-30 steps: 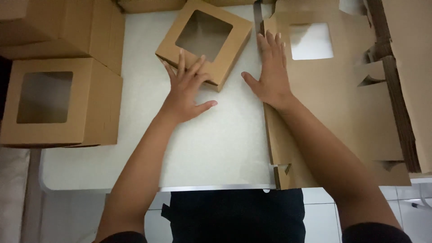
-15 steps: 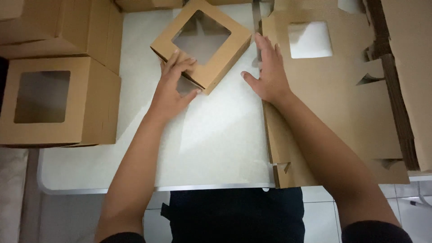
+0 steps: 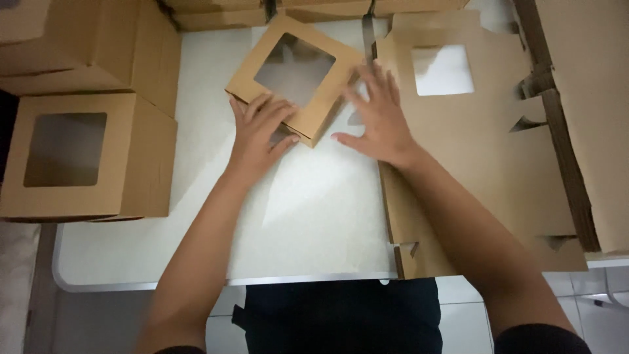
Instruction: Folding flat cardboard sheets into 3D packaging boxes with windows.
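Head view:

- A small folded kraft box with a square window lies turned like a diamond on the white table, in the upper middle of the frame.
- The left hand rests on the box's lower left edge — fingers together and slightly curled over the rim, the thumb lying along the near side. It presses on the cardboard rather than pinching it.
- The right hand lies flat with fingers fanned out, palm down, at the box's right corner; its fingertips touch the box edge and the heel of the hand sits on the flat box blank beside it.
- That flat box blank is unfolded cardboard with a square cut-out window near its top, spread over the right side of the table, its tabs and slots showing along the right and lower edges.
- A stack of flat cardboard sheets fills the right edge of the frame, partly over the blank.
- At the left of the frame stands an assembled windowed box, window facing up, well apart from the hands.
- More assembled kraft boxes sit behind it — upper left and along the top edge.
- Both forearms reach in from the bottom of the frame; dark clothing shows at the table's near edge.
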